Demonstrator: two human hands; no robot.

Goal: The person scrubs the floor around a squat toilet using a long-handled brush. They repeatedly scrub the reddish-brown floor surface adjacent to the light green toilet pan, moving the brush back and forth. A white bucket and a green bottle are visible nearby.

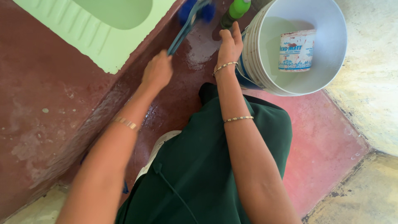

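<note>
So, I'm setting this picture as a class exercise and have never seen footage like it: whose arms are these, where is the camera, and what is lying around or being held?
There is no machine here. The camera sits on a person's head and looks straight down, so both arms are that person's own, and the green cloth below is their clothing. The left hand grips the handle of a blue brush, which is blurred. The right hand rests at the rim of a white bucket; whether it grips the rim is hard to tell. Inside the bucket lies a smaller labelled tub. A green-capped bottle stands beside the bucket. The red floor is wet near the hands, and a pale green floor-level toilet pan fills the top left.
</note>
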